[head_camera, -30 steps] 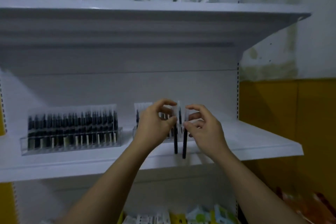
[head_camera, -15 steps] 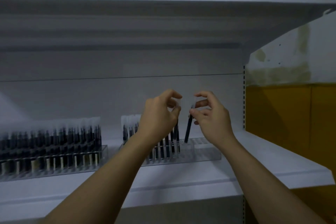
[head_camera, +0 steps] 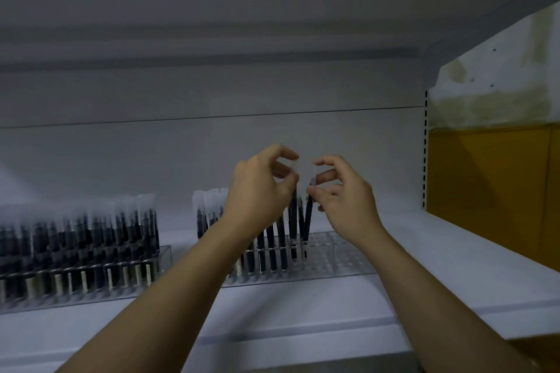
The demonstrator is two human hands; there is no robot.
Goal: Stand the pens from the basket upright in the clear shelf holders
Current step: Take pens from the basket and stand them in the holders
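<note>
Clear holder (head_camera: 348,254) part-filled with pens (head_camera: 269,248); left grip (head_camera: 260,188), right grip (head_camera: 342,194) each pinch pen (head_camera: 308,218).

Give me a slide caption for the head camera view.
Left hand and right hand each pinch a pen standing in the partly filled clear holder on the shelf.

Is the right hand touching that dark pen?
Touching. The head view shows the right hand pinching the dark pen near its top, with thumb and fingers closed round it.
</note>
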